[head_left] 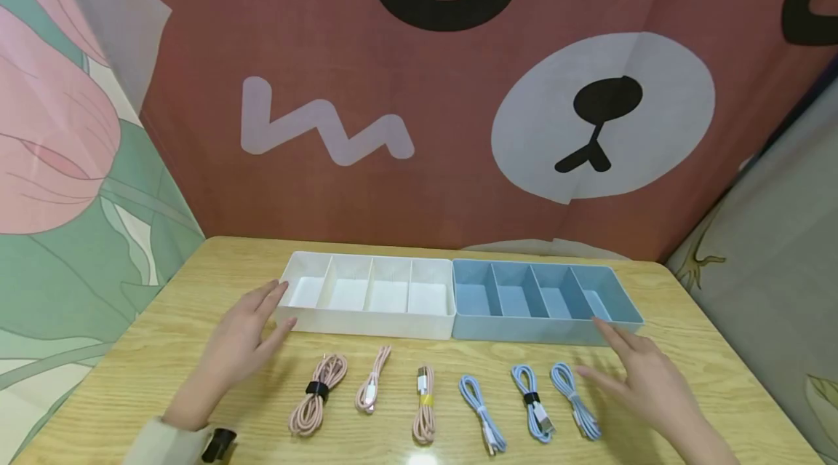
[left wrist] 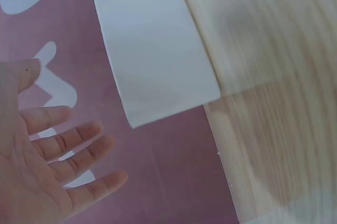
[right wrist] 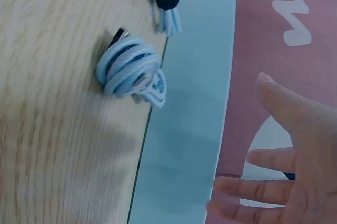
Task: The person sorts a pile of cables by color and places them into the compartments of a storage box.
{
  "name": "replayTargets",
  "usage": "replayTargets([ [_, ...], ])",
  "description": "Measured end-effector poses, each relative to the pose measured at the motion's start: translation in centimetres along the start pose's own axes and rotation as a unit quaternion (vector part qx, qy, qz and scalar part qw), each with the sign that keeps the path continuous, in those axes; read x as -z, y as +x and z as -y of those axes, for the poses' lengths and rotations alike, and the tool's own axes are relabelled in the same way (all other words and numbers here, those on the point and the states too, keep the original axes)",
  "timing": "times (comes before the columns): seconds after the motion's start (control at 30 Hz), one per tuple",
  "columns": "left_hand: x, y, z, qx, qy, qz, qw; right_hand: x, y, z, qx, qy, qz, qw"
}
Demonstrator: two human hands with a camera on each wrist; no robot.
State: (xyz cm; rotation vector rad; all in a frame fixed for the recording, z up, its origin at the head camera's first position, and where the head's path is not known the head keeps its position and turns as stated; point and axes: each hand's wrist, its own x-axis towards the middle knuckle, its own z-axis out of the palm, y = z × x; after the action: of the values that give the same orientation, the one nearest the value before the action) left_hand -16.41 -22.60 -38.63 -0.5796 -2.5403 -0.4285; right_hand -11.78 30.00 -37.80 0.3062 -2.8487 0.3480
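Note:
My left hand (head_left: 242,341), fingers extended, is at the left end of the white divided box (head_left: 373,321); in the left wrist view the palm holds nothing. On the other side, my right hand (head_left: 648,378) reaches with straight fingers toward the front right of the blue divided box (head_left: 543,330). Whether either hand touches its box I cannot tell. Three coiled pink cables lie before the white box: one with a black strap (head_left: 318,391), a smaller one (head_left: 373,381), one with a yellow tie (head_left: 425,407). Three coiled blue cables (head_left: 482,414) lie to their right; the rightmost cable (head_left: 576,403) is nearest my right hand.
Both boxes stand end to end near the back of the wooden table (head_left: 386,443), each split into several compartments. Behind the table hangs a reddish-brown cloth (head_left: 445,196) with cartoon faces. Patterned cloths flank the table on both sides.

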Motion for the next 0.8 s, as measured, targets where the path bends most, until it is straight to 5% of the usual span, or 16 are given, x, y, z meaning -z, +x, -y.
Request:
replayTargets([
  [0.13,0.8,0.0,0.4,0.04,-0.021,-0.011,0.9989,0.6,-0.2,0.1,-0.035,0.013,0.05,0.9981],
  [0.3,1.1,0.3,1.4,0.094,-0.043,0.023,0.9944,0.9,-0.5,0.4,-0.074,0.028,0.126,0.9889],
  [0.47,0.8,0.6,2.3,0.154,-0.064,0.095,0.9814,0.5,-0.7,0.3,-0.121,0.064,0.188,0.9726],
  [0.63,0.0,0.9,3.4,0.187,-0.111,0.123,0.9684,-0.5,-1.0,-0.1,-0.148,0.111,0.233,0.9546],
  [0.8,-0.8,0.9,4.4,0.204,-0.163,0.153,0.9531,-1.5,-1.4,-0.2,-0.147,0.128,0.252,0.9479],
])
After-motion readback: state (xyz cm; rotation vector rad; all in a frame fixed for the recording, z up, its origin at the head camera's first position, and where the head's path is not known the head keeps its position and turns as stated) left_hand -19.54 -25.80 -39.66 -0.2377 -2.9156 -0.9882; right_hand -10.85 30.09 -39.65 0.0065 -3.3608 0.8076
